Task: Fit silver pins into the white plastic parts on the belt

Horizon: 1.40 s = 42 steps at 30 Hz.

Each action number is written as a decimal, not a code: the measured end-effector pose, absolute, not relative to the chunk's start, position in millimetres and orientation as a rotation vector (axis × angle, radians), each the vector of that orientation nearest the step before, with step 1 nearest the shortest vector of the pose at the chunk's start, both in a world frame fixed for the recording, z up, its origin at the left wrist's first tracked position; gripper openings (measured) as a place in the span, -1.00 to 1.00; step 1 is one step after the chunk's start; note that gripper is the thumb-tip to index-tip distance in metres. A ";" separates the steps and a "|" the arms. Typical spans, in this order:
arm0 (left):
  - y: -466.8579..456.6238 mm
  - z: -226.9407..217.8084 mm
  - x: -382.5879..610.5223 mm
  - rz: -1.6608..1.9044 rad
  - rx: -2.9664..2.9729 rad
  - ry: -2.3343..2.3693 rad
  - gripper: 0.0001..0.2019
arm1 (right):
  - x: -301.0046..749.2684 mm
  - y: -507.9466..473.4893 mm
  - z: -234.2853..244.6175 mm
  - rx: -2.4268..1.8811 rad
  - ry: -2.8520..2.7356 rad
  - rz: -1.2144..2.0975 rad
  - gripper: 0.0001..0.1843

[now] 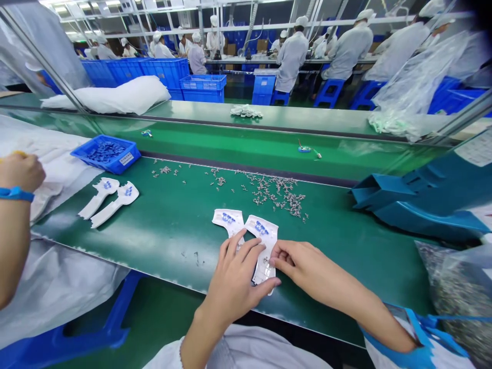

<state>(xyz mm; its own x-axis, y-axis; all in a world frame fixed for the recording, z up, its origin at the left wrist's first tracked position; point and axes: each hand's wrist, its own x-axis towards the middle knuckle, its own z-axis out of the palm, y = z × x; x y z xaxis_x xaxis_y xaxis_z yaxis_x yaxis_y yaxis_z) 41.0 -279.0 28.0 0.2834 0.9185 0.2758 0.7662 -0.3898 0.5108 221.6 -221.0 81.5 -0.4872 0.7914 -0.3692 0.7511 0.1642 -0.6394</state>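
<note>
Two white plastic shells with blue inserts lie side by side on the green table, one [229, 221] on the left and one [263, 241] on the right. My left hand [234, 279] lies flat over their handles, fingers spread, thumb under the right shell's lower end. My right hand [298, 262] pinches its fingertips at the handle of the right shell; what is between them is too small to make out. A scatter of small metal screws [277, 192] lies just beyond the shells.
Two more white shells [109, 201] and a blue tray of parts [105, 152] lie to the left, near a co-worker's fist [21, 171] with a blue wristband. Blue bins [415, 205] are at the right. A green conveyor [246, 143] runs behind; several workers in white sit beyond.
</note>
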 end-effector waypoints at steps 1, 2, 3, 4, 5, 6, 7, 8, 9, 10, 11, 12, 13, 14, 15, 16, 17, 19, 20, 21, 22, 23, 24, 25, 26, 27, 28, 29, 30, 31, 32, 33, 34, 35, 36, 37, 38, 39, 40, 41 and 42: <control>-278.9 28.1 41.2 0.782 2.279 1.544 -0.48 | 220.8 -221.2 82.5 -1.580 -2.374 1.224 -0.77; -278.8 28.1 41.3 0.782 2.281 1.545 -0.48 | 220.1 -221.3 83.6 -1.591 -2.391 1.208 -0.77; -278.7 28.2 41.3 0.782 2.280 1.546 -0.48 | 219.5 -221.5 84.6 -1.598 -2.407 1.196 -0.77; -278.7 28.2 41.3 0.781 2.279 1.544 -0.48 | 218.9 -221.6 85.4 -1.603 -2.422 1.185 -0.78; -278.7 28.1 41.2 0.780 2.278 1.542 -0.48 | 218.4 -221.8 86.2 -1.607 -2.434 1.175 -0.78; -278.8 28.0 41.1 0.780 2.277 1.539 -0.48 | 218.0 -222.0 86.8 -1.611 -2.443 1.169 -0.78; -278.8 27.8 41.1 0.779 2.279 1.536 -0.48 | 217.7 -222.1 87.4 -1.615 -2.450 1.166 -0.78; -278.9 27.6 41.0 0.781 2.283 1.534 -0.48 | 217.5 -222.2 87.9 -1.619 -2.454 1.165 -0.77; -278.9 27.3 41.0 0.781 2.286 1.533 -0.48 | 217.4 -222.3 88.3 -1.626 -2.458 1.165 -0.76; -278.9 27.1 41.0 0.782 2.289 1.532 -0.48 | 217.3 -222.3 88.7 -1.634 -2.463 1.165 -0.76; -278.8 27.0 40.9 0.781 2.290 1.532 -0.48 | 217.3 -222.3 89.0 -1.645 -2.469 1.162 -0.76; -278.6 26.9 40.8 0.780 2.288 1.533 -0.48 | 217.3 -222.2 89.1 -1.653 -2.472 1.159 -0.75; -278.5 26.9 40.7 0.779 2.286 1.533 -0.48 | 217.4 -222.1 89.1 -1.659 -2.474 1.158 -0.75; -278.3 27.1 40.6 0.777 2.283 1.533 -0.48 | 217.4 -222.0 88.9 -1.659 -2.472 1.162 -0.75; -278.2 27.2 40.5 0.775 2.281 1.533 -0.49 | 217.5 -222.0 88.5 -1.656 -2.467 1.169 -0.75; -278.2 27.5 40.3 0.771 2.278 1.534 -0.49 | 217.6 -221.9 88.0 -1.648 -2.462 1.180 -0.75; -278.2 27.7 40.2 0.768 2.275 1.535 -0.48 | 217.6 -221.9 87.3 -1.641 -2.458 1.192 -0.76; -278.2 28.0 40.0 0.760 2.270 1.536 -0.48 | 217.9 -221.6 85.4 -1.633 -2.458 1.208 -0.76; -278.1 28.0 40.1 0.755 2.267 1.536 -0.48 | 218.1 -221.2 84.1 -1.629 -2.462 1.209 -0.77; -278.0 28.0 40.1 0.751 2.264 1.535 -0.48 | 218.3 -220.5 82.6 -1.624 -2.464 1.208 -0.79; -277.9 27.9 40.3 0.749 2.263 1.531 -0.48 | 218.6 -219.5 80.9 -1.616 -2.461 1.211 -0.83; -277.7 27.8 40.4 0.748 2.263 1.528 -0.48 | 219.0 -218.3 78.9 -1.609 -2.450 1.220 -0.88; -277.4 27.7 40.6 0.749 2.264 1.525 -0.48 | 219.4 -216.8 76.8 -1.601 -2.429 1.233 -0.94; -277.2 27.6 40.8 0.755 2.265 1.523 -0.48 | 219.9 -215.5 74.6 -1.590 -2.402 1.248 -0.97; -277.1 27.6 41.0 0.764 2.264 1.524 -0.48 | 220.5 -214.3 72.5 -1.573 -2.370 1.268 -0.96; -277.0 27.6 41.1 0.773 2.263 1.525 -0.48 | 221.2 -213.5 70.5 -1.549 -2.335 1.297 -0.95; -277.0 27.7 41.1 0.779 2.259 1.528 -0.47 | 221.9 -213.4 68.7 -1.523 -2.288 1.342 -0.93; -277.1 27.7 41.0 0.782 2.253 1.531 -0.47 | 222.6 -214.0 66.9 -1.500 -2.226 1.406 -0.92; -277.1 27.6 40.9 0.784 2.249 1.533 -0.46 | 223.1 -215.4 65.3 -1.484 -2.138 1.486 -0.89; -277.2 27.5 40.6 0.785 2.247 1.535 -0.47 | 223.3 -217.5 63.7 -1.478 -2.023 1.577 -0.85; -277.2 27.1 40.2 0.786 2.245 1.539 -0.48 | 223.0 -220.4 62.2 -1.478 -1.884 1.670 -0.79; -277.2 26.6 39.6 0.794 2.242 1.543 -0.49 | 222.2 -223.7 60.6 -1.473 -1.728 1.747 -0.72; -277.2 25.8 39.0 0.805 2.236 1.550 -0.50 | 220.8 -227.3 58.9 -1.463 -1.565 1.803 -0.64; -277.2 25.0 38.2 0.817 2.228 1.555 -0.51 | 218.7 -230.8 57.1 -1.448 -1.408 1.836 -0.55; -277.2 24.0 37.2 0.827 2.215 1.557 -0.51 | 216.1 -233.9 55.2 -1.436 -1.268 1.848 -0.46; -277.2 22.9 36.3 0.834 2.198 1.557 -0.51 | 213.2 -236.5 53.2 -1.430 -1.155 1.845 -0.37; -277.2 21.9 35.3 0.838 2.180 1.554 -0.50 | 210.0 -238.2 51.1 -1.426 -1.076 1.835 -0.31; -277.3 20.9 34.3 0.839 2.162 1.551 -0.50 | 206.9 -239.0 48.9 -1.421 -1.035 1.832 -0.28; -277.3 20.1 33.4 0.838 2.143 1.550 -0.51 | 204.1 -238.9 46.8 -1.408 -1.028 1.843 -0.29; -277.3 19.4 32.7 0.836 2.126 1.551 -0.52 | 201.8 -238.1 44.9 -1.388 -1.048 1.858 -0.32; -277.3 18.9 32.2 0.836 2.112 1.551 -0.53 | 200.2 -236.8 43.4 -1.365 -1.085 1.875 -0.36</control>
